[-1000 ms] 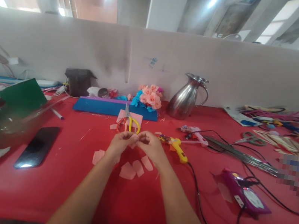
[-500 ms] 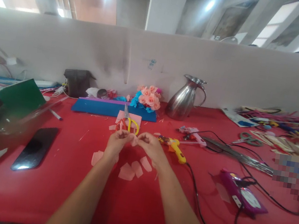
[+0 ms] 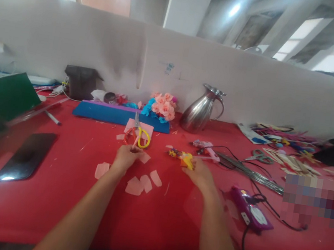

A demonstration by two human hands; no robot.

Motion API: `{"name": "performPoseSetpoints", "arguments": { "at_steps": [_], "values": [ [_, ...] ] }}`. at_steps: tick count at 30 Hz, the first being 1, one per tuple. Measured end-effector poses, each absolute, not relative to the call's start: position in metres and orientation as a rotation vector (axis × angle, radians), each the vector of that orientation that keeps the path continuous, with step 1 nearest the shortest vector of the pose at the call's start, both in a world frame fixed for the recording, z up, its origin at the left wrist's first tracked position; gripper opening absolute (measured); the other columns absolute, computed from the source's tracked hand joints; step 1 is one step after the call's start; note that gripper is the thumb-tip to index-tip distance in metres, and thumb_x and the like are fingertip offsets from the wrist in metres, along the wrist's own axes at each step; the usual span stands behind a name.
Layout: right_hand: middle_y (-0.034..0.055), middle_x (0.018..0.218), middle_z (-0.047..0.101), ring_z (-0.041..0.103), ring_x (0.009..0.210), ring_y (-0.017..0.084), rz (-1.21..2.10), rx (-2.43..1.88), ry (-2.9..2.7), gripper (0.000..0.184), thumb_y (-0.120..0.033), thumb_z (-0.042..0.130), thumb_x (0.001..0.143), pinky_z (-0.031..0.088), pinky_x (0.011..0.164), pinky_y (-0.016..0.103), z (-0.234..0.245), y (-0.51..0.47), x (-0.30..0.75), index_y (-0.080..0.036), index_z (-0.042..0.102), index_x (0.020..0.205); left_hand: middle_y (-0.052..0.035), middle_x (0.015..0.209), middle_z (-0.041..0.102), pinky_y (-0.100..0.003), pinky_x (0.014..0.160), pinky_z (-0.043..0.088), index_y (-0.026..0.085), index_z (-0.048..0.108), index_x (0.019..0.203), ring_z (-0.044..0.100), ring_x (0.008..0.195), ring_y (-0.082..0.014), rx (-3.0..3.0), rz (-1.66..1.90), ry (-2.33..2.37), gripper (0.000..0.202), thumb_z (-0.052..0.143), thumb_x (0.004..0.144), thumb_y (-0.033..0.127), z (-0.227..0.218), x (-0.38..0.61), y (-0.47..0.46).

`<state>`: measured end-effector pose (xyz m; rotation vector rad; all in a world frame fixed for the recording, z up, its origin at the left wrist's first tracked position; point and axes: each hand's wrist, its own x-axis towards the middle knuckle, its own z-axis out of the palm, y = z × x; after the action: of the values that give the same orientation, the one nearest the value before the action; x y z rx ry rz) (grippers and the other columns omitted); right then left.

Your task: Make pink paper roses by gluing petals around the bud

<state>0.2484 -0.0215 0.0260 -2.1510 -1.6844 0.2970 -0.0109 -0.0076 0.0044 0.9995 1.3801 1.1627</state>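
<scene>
My left hand (image 3: pixel 126 155) is closed in a pinch on a small pink paper piece (image 3: pixel 144 158) just above the red table (image 3: pixel 58 192). My right hand (image 3: pixel 199 172) has closed around the handle of the yellow glue gun (image 3: pixel 182 157), whose nozzle points left. Several cut pink paper petals (image 3: pixel 142 182) lie on the table between my forearms. Scissors with red and yellow handles (image 3: pixel 138 134) rest on a pink sheet just beyond my left hand.
A black phone (image 3: pixel 26 156) lies at the left beside a green board (image 3: pixel 7 93). A steel jug (image 3: pixel 201 109), paper flowers (image 3: pixel 162 106) and a blue-purple foam sheet (image 3: pixel 114 113) stand at the back. A purple device (image 3: pixel 251 203) with black cables, a second glue gun (image 3: pixel 207 148) and craft sticks lie right.
My hands were together pinching the pink paper. Now my right hand has moved right onto the yellow glue gun, while my left keeps the paper. The camera has tilted and shifted right.
</scene>
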Motion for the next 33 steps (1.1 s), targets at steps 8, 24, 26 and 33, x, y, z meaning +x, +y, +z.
{"name": "performPoseSetpoints", "arguments": {
  "at_steps": [8, 24, 26, 33],
  "values": [
    [-0.0013, 0.061, 0.057, 0.052, 0.053, 0.013, 0.902, -1.894, -1.267, 0.016, -0.019, 0.053, 0.059, 0.035, 0.046, 0.023, 0.033, -0.028, 0.237, -0.020, 0.055, 0.075, -0.0037, 0.059, 0.064, -0.024, 0.057, 0.038, 0.018, 0.067, 0.058, 0.056, 0.058, -0.0152, 1.100, 1.135, 1.443, 0.007, 0.071, 0.053, 0.018, -0.013, -0.015, 0.002],
    [-0.0028, 0.063, 0.053, 0.039, 0.044, 0.007, 1.436, -1.175, -0.981, 0.029, -0.041, 0.065, 0.070, 0.028, 0.039, 0.020, 0.057, -0.051, 0.206, -0.023, 0.053, 0.089, -0.0033, 0.054, 0.062, -0.026, 0.054, 0.035, 0.020, 0.066, 0.054, 0.053, 0.052, -0.0162, 1.252, 1.024, 1.593, 0.012, 0.062, 0.055, 0.009, -0.011, -0.016, 0.002],
    [-0.0041, 0.060, 0.051, 0.040, 0.045, 0.008, 1.363, -1.286, -1.137, 0.032, -0.044, 0.064, 0.071, 0.029, 0.042, 0.022, 0.056, -0.055, 0.202, -0.022, 0.053, 0.090, -0.0032, 0.053, 0.061, -0.026, 0.055, 0.035, 0.020, 0.067, 0.055, 0.053, 0.052, -0.0165, 1.269, 1.017, 1.600, 0.012, 0.062, 0.055, 0.009, -0.010, -0.016, 0.002],
    [-0.0063, 0.055, 0.047, 0.042, 0.047, 0.009, 1.227, -1.462, -1.513, 0.033, -0.046, 0.058, 0.074, 0.032, 0.048, 0.023, 0.053, -0.063, 0.192, -0.020, 0.049, 0.092, -0.0046, 0.060, 0.065, -0.025, 0.055, 0.036, 0.020, 0.067, 0.056, 0.056, 0.057, -0.0176, 1.304, 0.965, 1.608, 0.012, 0.062, 0.056, 0.009, -0.008, -0.016, 0.002]
  ]
}}
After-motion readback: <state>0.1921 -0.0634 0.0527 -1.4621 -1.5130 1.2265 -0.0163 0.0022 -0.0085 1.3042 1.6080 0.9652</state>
